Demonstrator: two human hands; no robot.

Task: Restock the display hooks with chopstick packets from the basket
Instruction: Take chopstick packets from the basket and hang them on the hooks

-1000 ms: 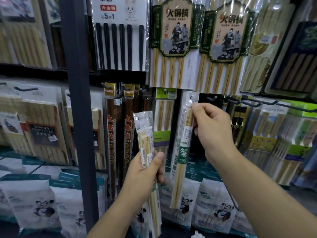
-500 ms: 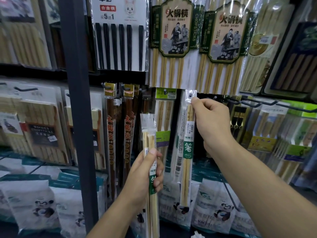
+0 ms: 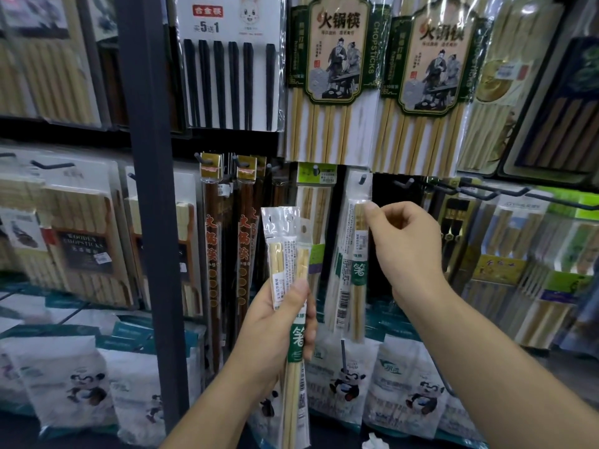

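My left hand [image 3: 275, 325] grips a small bunch of clear chopstick packets [image 3: 285, 241] upright, pale bamboo sticks inside with a green band. Another packet of the same kind [image 3: 355, 273] hangs from a dark display hook [image 3: 363, 180] through the hole at its top. My right hand [image 3: 408, 241] is just right of it with fingers curled, and its thumb and forefinger pinch the packet's right edge a little below the hook. The basket is out of view.
Long bare hooks [image 3: 486, 189] stick out to the right of the hung packet. A dark upright post [image 3: 152, 189] stands to the left. Brown chopstick packs [image 3: 212, 241] hang between the post and my left hand. Panda-print bags [image 3: 346, 384] line the shelf below.
The packet in my right hand went up and onto the hook and now hangs there. My right hand slid down its edge. My left hand shifted slightly right with its bunch.
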